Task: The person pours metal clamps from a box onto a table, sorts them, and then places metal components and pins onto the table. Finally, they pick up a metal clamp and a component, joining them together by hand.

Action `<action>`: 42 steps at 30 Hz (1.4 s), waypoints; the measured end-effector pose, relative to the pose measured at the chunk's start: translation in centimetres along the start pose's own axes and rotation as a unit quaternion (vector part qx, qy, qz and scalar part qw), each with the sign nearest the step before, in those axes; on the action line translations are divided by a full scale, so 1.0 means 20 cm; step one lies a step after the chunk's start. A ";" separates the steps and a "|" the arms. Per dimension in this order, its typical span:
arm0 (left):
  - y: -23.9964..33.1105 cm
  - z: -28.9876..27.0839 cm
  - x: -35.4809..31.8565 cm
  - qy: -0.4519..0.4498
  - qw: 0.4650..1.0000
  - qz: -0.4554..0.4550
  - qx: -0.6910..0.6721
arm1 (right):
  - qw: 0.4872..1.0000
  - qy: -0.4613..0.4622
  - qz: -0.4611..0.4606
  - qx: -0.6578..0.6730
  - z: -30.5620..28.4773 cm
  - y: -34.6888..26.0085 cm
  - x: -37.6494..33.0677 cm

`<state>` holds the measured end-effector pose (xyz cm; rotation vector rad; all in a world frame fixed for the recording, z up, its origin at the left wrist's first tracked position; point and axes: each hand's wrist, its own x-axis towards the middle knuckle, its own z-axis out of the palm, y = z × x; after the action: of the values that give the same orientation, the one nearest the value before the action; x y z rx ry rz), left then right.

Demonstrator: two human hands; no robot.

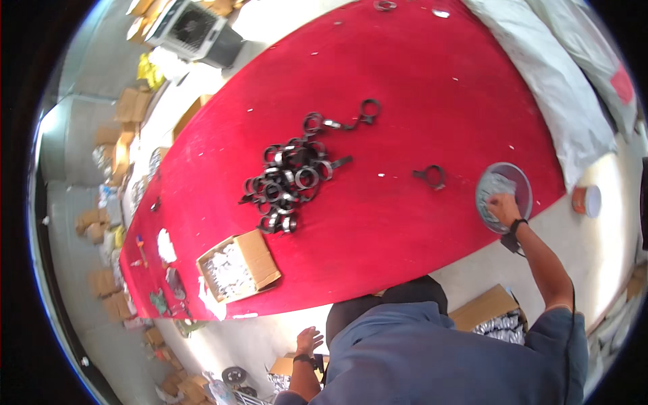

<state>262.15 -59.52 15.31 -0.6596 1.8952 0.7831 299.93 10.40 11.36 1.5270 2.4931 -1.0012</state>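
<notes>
My right hand (503,208) reaches into a round translucent bowl (526,187) at the right edge of the red-covered table. Its fingers are bunched down among many small pale grey pieces (496,187), and what they grip is hidden. My left hand (308,341) hangs off the table's near edge, fingers apart, holding nothing. One black ring-shaped clamp (434,177) lies by itself left of the bowl. Farther left is a heap of similar black and metal ring clamps (290,179), some trailing toward the far side.
An open cardboard box (264,260) of small silvery parts sits at the table's near left. Another carton (487,305) with shiny parts stands below the near edge. White sacks (550,88) lie along the right side; an orange-and-white tub (592,201) stands beyond the bowl.
</notes>
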 end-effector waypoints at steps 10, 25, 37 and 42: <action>0.08 0.02 0.05 -0.019 1.000 0.005 0.024 | 0.887 0.043 0.168 0.428 -0.15 -0.05 -0.06; 0.00 0.03 0.15 -0.031 0.999 0.018 0.002 | 0.995 0.032 -0.091 0.030 0.40 -0.52 -0.24; -0.35 -0.21 0.24 -0.016 0.997 0.016 -0.069 | 0.997 0.047 -0.028 0.051 0.42 -0.66 -0.25; -0.55 -0.39 0.37 -0.036 0.988 0.016 -0.151 | 0.986 0.147 -0.057 -0.057 0.55 -0.51 -0.32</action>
<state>262.70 -73.50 8.56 -0.7767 1.7405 1.1148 291.88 -3.64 10.13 1.6186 2.8071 -0.6697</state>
